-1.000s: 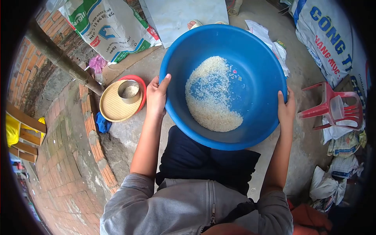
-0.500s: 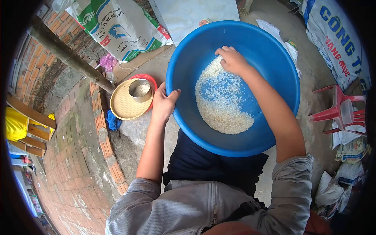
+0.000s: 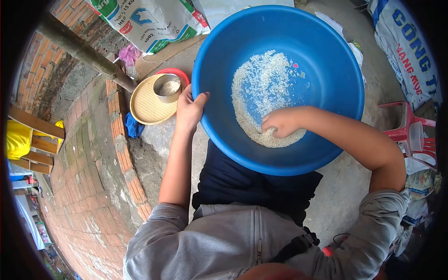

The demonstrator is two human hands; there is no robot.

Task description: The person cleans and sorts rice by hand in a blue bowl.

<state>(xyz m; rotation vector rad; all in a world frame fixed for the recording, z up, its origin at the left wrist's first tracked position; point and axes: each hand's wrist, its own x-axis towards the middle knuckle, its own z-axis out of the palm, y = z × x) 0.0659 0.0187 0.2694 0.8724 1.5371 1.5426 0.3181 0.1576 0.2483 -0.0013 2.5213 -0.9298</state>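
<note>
R hand (image 3: 287,122): 1, low in rice (image 3: 266,84), nr side of heap. Fingers part-curled, tips sunk in grains; can't tell if any are gripped.
L hand (image 3: 190,109): 1, closed on rim of basin (image 3: 322,70), L side; thumb shows on near face, other fingers mostly hidden.
Change: ~1 s ago both hands on rim; ½ s ago R hand at far end of rice; now at near end, L hand still on rim. Means: basin steadied 1-handed, R hand working through the rice; far end now in full view, loosely spread, blue showing btwn grains.
Rice: loose, white, L-of-centre on basin floor, thickest toward near side.
Bits: pink (image 3: 295,66) & green (image 3: 303,74), just R of rice, apart from hand; type unclear.
Basin: lg., blue, near edge above trousers (image 3: 252,186).
Outside, L: woven tray (image 3: 148,109) w/ metal cup (image 3: 168,98) on it, pale contents; red rim (image 3: 182,73) behind; blue cloth (image 3: 134,126) beside.
Outside, R: red chair (image 3: 405,122), white sack (image 3: 402,56).
</note>
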